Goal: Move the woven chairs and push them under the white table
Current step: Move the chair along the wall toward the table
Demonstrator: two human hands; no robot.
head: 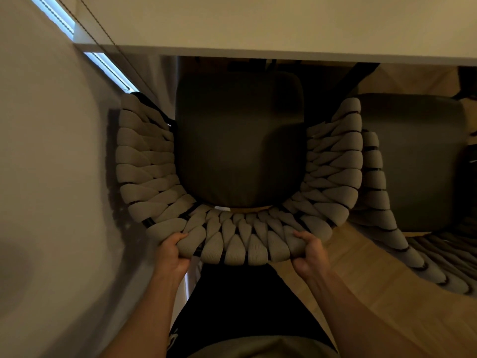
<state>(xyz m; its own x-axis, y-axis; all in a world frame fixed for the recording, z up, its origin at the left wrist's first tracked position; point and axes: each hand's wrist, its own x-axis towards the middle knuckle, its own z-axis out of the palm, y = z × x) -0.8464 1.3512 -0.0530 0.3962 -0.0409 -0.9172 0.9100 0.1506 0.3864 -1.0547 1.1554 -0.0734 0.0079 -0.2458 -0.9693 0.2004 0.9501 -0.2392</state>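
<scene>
The white table (pixel 284 24) is seen across 12 o'clock, its edge over the front of a dark seat cushion (pixel 240 140). At centre, a chair (pixel 144 174) is seen from above: thick beige woven straps on a black frame curve around the cushion. A 2nd chair (pixel 379 182) stands just beside it at 3 o'clock. The backrest's top rim is grasped at 6 o'clock by the left hand (pixel 171 250) and right hand (pixel 308 250), fingers curled over the straps. No writing can be read.

The white table (pixel 284 24) hides the woven chair's (pixel 240 239) seat front.
</scene>
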